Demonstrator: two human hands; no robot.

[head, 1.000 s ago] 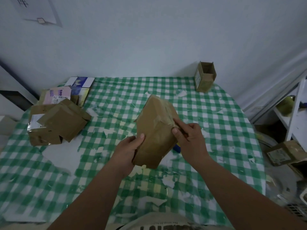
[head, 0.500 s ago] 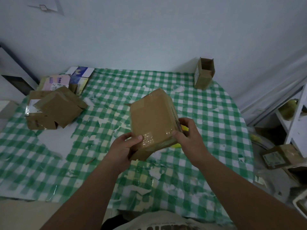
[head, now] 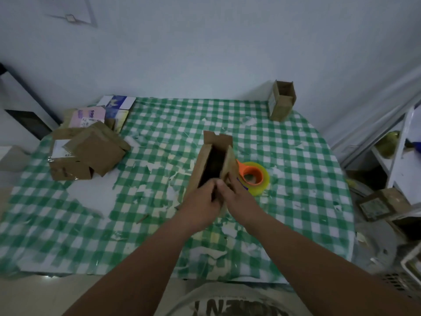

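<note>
Tape roll (head: 259, 172) half hidden behind the cardboard box (head: 200, 166), its inside too dark to read; left hand (head: 201, 205) and right hand (head: 237, 199) both grip its near end

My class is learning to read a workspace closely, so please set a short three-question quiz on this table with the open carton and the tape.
1. True or false: the tape roll lies to the right of the open carton.
2. Which of the left hand and right hand holds the carton's near end? A) left only B) right only C) both
3. Fill in: the tape roll's core is coloured ____.

Key: 1 true; 2 C; 3 orange.
</note>
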